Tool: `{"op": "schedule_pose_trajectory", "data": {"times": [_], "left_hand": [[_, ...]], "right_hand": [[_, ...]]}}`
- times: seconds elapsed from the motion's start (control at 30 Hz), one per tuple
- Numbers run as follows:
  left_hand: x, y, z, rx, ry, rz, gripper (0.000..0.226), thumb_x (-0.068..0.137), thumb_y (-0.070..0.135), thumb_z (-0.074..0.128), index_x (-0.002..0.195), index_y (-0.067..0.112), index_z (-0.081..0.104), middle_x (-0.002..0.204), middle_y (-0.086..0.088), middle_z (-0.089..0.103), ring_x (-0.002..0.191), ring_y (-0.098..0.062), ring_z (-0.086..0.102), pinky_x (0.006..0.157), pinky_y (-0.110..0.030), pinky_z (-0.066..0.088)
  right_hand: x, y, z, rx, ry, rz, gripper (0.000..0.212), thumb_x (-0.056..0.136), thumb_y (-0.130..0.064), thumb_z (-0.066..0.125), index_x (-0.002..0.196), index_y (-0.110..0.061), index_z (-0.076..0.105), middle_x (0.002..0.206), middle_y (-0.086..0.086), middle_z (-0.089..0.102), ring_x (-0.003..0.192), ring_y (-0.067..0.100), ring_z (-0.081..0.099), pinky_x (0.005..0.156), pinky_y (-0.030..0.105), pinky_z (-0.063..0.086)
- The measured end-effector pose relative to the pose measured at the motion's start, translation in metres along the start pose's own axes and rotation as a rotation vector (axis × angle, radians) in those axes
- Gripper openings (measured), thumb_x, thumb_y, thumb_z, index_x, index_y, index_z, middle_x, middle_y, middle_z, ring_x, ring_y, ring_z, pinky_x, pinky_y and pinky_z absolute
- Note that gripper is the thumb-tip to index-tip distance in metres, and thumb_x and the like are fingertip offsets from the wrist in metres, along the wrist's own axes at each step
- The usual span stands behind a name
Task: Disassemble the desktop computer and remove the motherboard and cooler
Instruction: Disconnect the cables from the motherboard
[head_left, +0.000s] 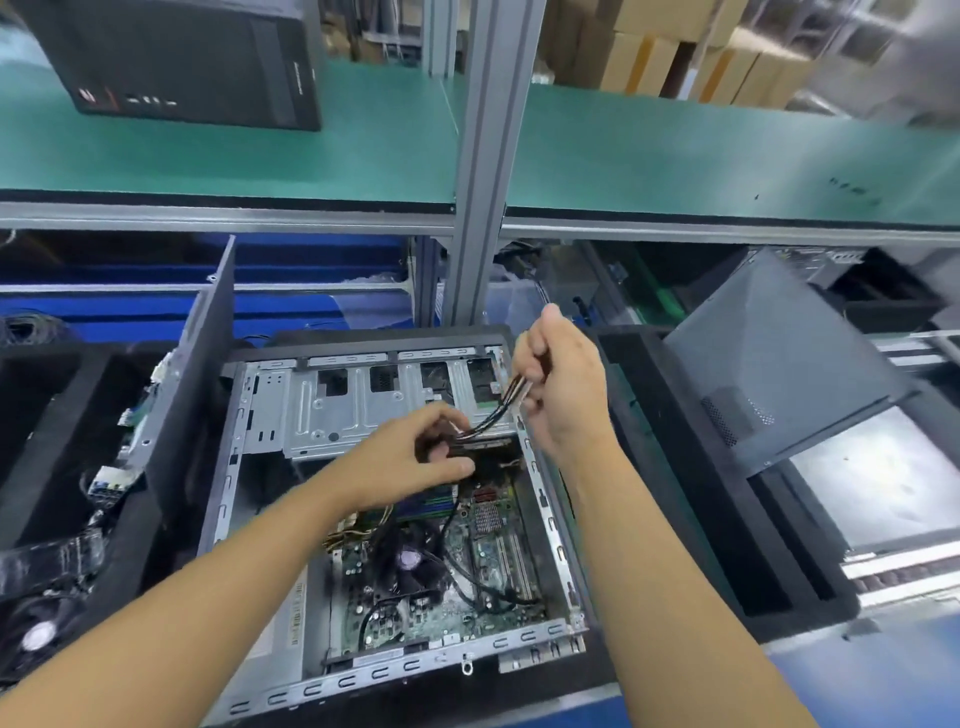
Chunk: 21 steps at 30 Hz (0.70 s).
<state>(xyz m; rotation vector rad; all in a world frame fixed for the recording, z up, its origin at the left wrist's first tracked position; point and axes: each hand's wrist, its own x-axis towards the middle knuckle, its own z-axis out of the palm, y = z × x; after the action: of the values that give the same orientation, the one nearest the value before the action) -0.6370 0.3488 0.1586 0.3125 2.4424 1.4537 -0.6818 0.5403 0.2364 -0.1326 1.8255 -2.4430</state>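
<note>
Open computer case (270, 525) is lying side-up at lower centre of the frame, motherboard (488, 561) sitting in its lower right part with the cooler (410, 564) on it, both just below the hands. Right hand (563, 387) is pinching the upper end of a cable bundle (498, 410) up above the drive cage (332, 410), fingers curled round it; left hand (415, 462) is gripping the lower end of that bundle at the cage's lower right edge, fingers curled on the connector there. A detached side panel (779, 364) is leaning at right, a second black tower (182, 57) is sitting on the green shelf (675, 156) at upper left.
</note>
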Motion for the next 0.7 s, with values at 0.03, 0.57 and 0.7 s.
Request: {"op": "schedule_pose_trajectory", "data": {"times": [0.03,0.57,0.7], "left_hand": [[0.004,-0.002,-0.004,0.039,0.021,-0.017,0.029,0.082,0.061,0.066,0.105,0.045,0.058,0.089,0.012,0.064,0.079,-0.002,0.062,0.076,-0.026,0.05],[0.052,0.08,-0.015,-0.791,0.188,-0.03,0.039,0.095,0.005,0.048,0.069,0.012,0.077,0.093,-0.015,0.074,0.098,-0.027,0.071,0.091,-0.042,0.057],[0.07,0.111,0.001,-0.703,0.342,-0.12,0.023,0.088,0.012,0.055,0.065,0.017,0.057,0.056,-0.002,0.052,0.051,-0.019,0.056,0.044,-0.027,0.046]], "right_hand": [[0.002,-0.003,-0.003,0.043,0.047,0.01,0.038,0.1,-0.04,0.043,0.065,-0.025,0.043,0.056,-0.004,0.037,0.046,0.01,0.025,0.038,0.023,0.023],[-0.032,0.05,-0.033,-0.695,0.147,0.673,0.021,0.098,-0.02,0.052,0.1,0.001,0.055,0.074,0.01,0.069,0.05,0.019,0.052,0.043,0.023,0.037],[-0.034,0.048,-0.033,-1.443,0.195,0.14,0.08,0.084,-0.027,0.065,0.149,-0.008,0.022,0.141,0.013,0.034,0.126,0.033,0.04,0.096,0.039,0.041]]}}
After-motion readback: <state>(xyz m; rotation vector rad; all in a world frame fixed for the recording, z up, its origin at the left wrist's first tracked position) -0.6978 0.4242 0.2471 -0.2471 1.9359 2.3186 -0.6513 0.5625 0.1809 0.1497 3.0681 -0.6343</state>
